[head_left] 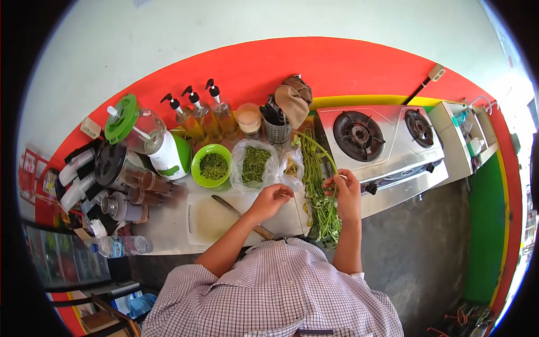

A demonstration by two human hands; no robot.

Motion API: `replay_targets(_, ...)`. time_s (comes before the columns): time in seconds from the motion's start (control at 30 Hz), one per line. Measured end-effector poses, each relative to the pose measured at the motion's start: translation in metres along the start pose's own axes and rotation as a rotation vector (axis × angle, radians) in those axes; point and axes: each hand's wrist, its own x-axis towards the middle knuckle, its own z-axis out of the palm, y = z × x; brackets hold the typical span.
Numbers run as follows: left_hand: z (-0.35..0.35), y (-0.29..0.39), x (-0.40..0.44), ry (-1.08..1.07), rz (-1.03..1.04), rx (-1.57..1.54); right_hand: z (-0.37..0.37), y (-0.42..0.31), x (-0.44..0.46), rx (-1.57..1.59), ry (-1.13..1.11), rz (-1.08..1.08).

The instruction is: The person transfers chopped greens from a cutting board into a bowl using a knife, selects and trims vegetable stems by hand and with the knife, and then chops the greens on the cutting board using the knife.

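My right hand [343, 188] pinches a long green leafy-vegetable stem [324, 151], which arches up and back toward the far side of the counter. Below it lies a bunch of leafy green stalks [323, 210], leaves toward me. My left hand [273, 199] hovers near the counter's middle with its fingers curled together; anything between the fingertips is too small to make out. Just beyond it sit a clear plastic bag of chopped greens [255, 165] and a smaller bag of yellowish pieces [291, 167]. A knife [227, 204] lies across the white cutting board [203, 224], partly behind my left forearm.
A green bowl of chopped greens [214, 167] stands left of the bags. Behind are pump bottles [209, 118], a utensil holder [277, 132] and a blender [168, 154]. The gas stove [387, 146] borders the stalks on the right. A water bottle [123, 246] lies at left.
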Motion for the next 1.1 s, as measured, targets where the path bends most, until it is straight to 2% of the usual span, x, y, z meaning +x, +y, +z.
replay_targets(0.07,0.017,0.028,-0.002,-0.029,0.042,0.024,0.004,-0.007,-0.007,0.021,-0.035,-0.028)
replay_targets(0.13,0.040,0.055,0.000,-0.084,0.180,0.085,0.013,-0.014,-0.014,0.166,-0.068,-0.083)
replay_targets(0.27,0.080,0.044,0.013,-0.234,0.267,0.172,0.018,-0.024,-0.023,0.233,-0.033,-0.083)
replay_targets(0.33,0.089,0.046,0.023,-0.578,0.174,0.237,0.010,-0.033,-0.028,0.235,-0.004,-0.092)
replay_targets(0.4,0.100,0.036,0.021,-0.562,0.175,0.268,-0.004,-0.040,-0.033,0.225,0.003,-0.141)
replay_targets(0.47,0.104,0.013,0.023,-0.286,0.162,0.285,-0.017,-0.048,-0.040,0.249,0.055,-0.173)
replay_targets(0.5,0.096,0.023,0.023,-0.346,0.035,0.324,-0.028,-0.050,-0.044,0.277,0.103,-0.190)
replay_targets(0.53,0.090,0.026,0.023,-0.364,0.034,0.329,-0.036,-0.052,-0.047,0.305,0.149,-0.205)
replay_targets(0.6,0.079,0.027,0.022,-0.223,0.019,0.353,-0.052,-0.054,-0.054,0.315,0.230,-0.229)
replay_targets(0.63,0.073,0.019,0.022,-0.223,0.020,0.353,-0.063,-0.052,-0.055,0.310,0.274,-0.269)
replay_targets(0.7,0.057,0.009,0.021,-0.055,0.182,0.304,-0.075,-0.052,-0.061,0.313,0.342,-0.326)
replay_targets(0.8,0.033,0.020,0.013,-0.044,0.113,0.262,-0.085,-0.049,-0.066,0.343,0.374,-0.358)
replay_targets(1.0,-0.018,0.020,-0.018,-0.018,0.049,-0.005,-0.064,-0.038,-0.071,0.279,0.245,-0.285)
replay_targets(1.1,-0.046,0.021,-0.043,0.210,-0.003,0.013,-0.047,-0.029,-0.064,0.198,0.121,-0.280)
